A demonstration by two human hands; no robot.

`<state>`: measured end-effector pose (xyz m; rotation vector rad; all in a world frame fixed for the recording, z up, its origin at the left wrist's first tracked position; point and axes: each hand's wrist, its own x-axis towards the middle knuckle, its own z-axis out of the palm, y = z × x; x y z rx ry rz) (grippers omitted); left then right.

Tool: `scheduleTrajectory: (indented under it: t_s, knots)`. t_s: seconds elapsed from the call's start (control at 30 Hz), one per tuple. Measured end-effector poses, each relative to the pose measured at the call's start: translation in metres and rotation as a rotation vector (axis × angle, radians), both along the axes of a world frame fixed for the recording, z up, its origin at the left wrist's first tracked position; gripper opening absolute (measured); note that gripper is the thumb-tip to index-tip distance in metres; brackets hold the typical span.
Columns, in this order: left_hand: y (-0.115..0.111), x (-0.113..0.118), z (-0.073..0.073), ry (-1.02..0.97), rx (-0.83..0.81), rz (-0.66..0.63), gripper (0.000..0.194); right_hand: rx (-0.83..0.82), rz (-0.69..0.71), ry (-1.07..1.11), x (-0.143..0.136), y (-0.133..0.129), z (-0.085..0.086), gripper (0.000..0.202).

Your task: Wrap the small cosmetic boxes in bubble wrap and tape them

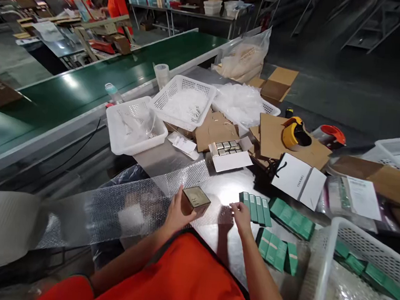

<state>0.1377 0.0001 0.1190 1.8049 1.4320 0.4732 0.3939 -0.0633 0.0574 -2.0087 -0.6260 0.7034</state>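
Observation:
My left hand (178,213) grips a small square box (196,197) with a gold top and dark sides, held above the bench. My right hand (242,215) is just left of a row of slim green boxes (258,209), fingers loosely bent and slightly apart, with nothing visible in them. Whether it touches the nearest green box cannot be made out. Under and left of my left hand, a sheet of bubble wrap (112,208) stretches across the bench edge. Beyond the hands stands an open white carton (231,162) of small gold-topped boxes.
More green boxes (291,217) lie right of my right hand, beside a white basket (332,253). A white paper bag (298,180), a tape dispenser (293,134) and cardboard lie behind. White baskets (117,148) line the conveyor belt (88,74). A bubble-wrap roll (3,227) is at left.

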Motion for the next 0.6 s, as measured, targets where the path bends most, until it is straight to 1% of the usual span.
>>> scheduleTrajectory:
  t_s: [0.1,0.17,0.3,0.4,0.5,0.6]
  knots:
    - [-0.006,0.008,-0.001,0.067,0.009,0.077,0.105,-0.058,0.033,0.016,0.005,0.001,-0.002,0.035]
    - [-0.011,0.017,-0.004,0.132,0.025,0.100,0.101,-0.085,0.058,0.011,0.009,0.003,-0.002,0.032]
    - [-0.030,0.037,-0.019,0.241,0.066,0.122,0.084,-0.113,0.121,0.005,0.013,0.007,-0.001,0.031]
    - [-0.052,0.047,-0.033,0.335,0.055,0.152,0.081,-0.113,0.178,-0.005,0.016,0.008,-0.001,0.030]
    - [-0.071,0.049,-0.045,0.403,0.099,0.159,0.084,-0.115,0.226,-0.017,0.020,0.009,-0.002,0.032]
    - [-0.079,0.041,-0.046,0.448,0.171,0.108,0.087,-0.113,0.262,-0.033,0.024,0.012,-0.006,0.034]
